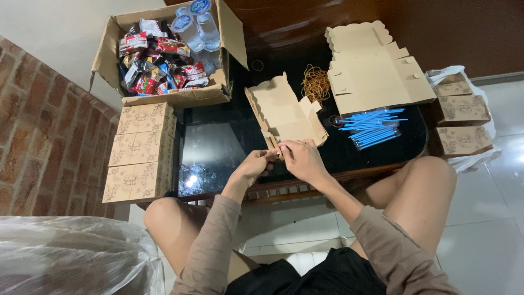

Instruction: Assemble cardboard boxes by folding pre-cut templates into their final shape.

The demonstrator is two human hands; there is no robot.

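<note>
Half-folded kraft box (284,112), flaps splayed open, is pinched at its near corner by left hand (254,165) and right hand (303,158).

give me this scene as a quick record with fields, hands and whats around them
left hand: grips near edge of half-folded cardboard box
right hand: pinches same edge
surface: dark glass table
flat box blanks: far right of table
rubber bands: beside blanks
blue straws: bagged, below blanks
carton: snacks and water bottles
finished boxes: stacked on left
</note>
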